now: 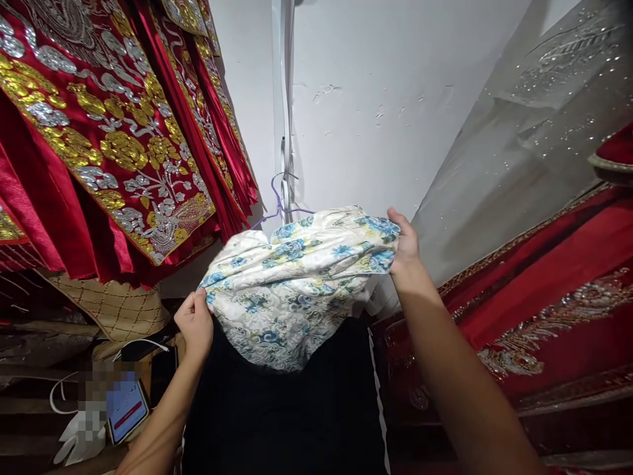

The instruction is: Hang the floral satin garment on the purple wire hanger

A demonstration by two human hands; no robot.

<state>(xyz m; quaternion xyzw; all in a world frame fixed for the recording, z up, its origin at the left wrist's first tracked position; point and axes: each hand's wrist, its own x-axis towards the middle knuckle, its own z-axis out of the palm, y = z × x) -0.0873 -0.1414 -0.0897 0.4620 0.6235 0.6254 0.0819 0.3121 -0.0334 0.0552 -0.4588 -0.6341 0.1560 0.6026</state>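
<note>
A white garment with blue and yellow flowers (291, 290) is stretched between my two hands in the middle of the view. My left hand (195, 320) pinches its left edge between thumb and fingers. At its upper right corner, my right hand (406, 244) grips the cloth, thumb pointing up. Just behind the garment a purple wire hanger (277, 198) shows its hook and parts of its shoulders. Whether the cloth touches the hanger is hidden. The garment's lower part hangs in front of my dark clothing (291, 422).
Red robes with gold and silver embroidery (133, 145) hang at left. A white pole (283, 79) stands by the wall. On the right are a sheer glittering fabric (514, 125) and red beaded garments (548, 310). A lit phone (127, 409) lies at lower left beside a white cable (143, 342).
</note>
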